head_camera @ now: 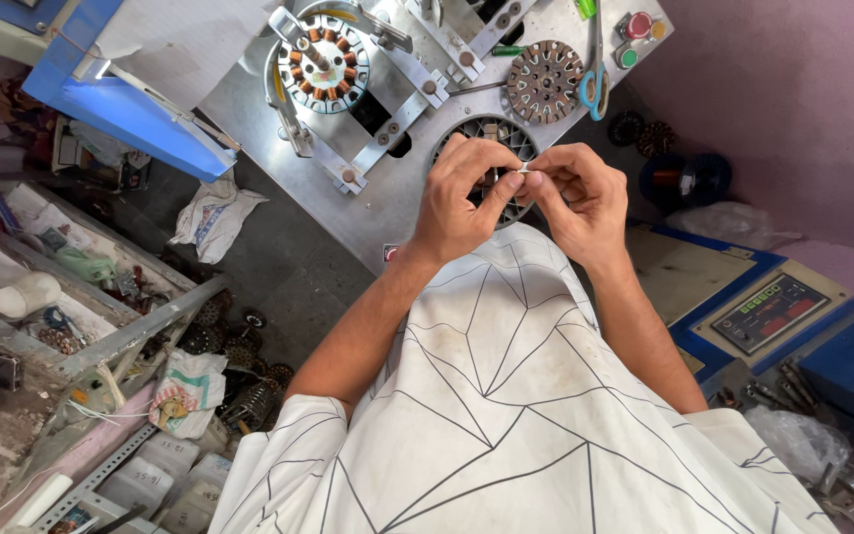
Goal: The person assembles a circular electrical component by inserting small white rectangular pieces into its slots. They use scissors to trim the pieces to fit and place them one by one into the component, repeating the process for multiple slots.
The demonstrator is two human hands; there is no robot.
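While both hands meet over the metal worktable, the scene reads so:

Left hand: the left hand (459, 198) is curled narrow, thumb and forefinger pinched on a small pale piece (525, 170).
Right hand: the right hand (575, 193) closes its fingertips on the same piece from the other side, so the two hands touch there.
Small piece: too tiny to tell its kind; it sits just above a round slotted stator core (494, 133) lying near the worktable's (249, 109) near edge, partly hidden by the hands.
Winding fixture: a stator with copper coils (323, 61) sits clamped toward the far left part of the worktable.
Flat disc: a toothed metal disc (544, 81) lies beyond the hands.
Scissors: blue-handled scissors (595, 87) lie just beside that disc.
Buttons: red and green buttons (635, 38) stand at the far right corner.
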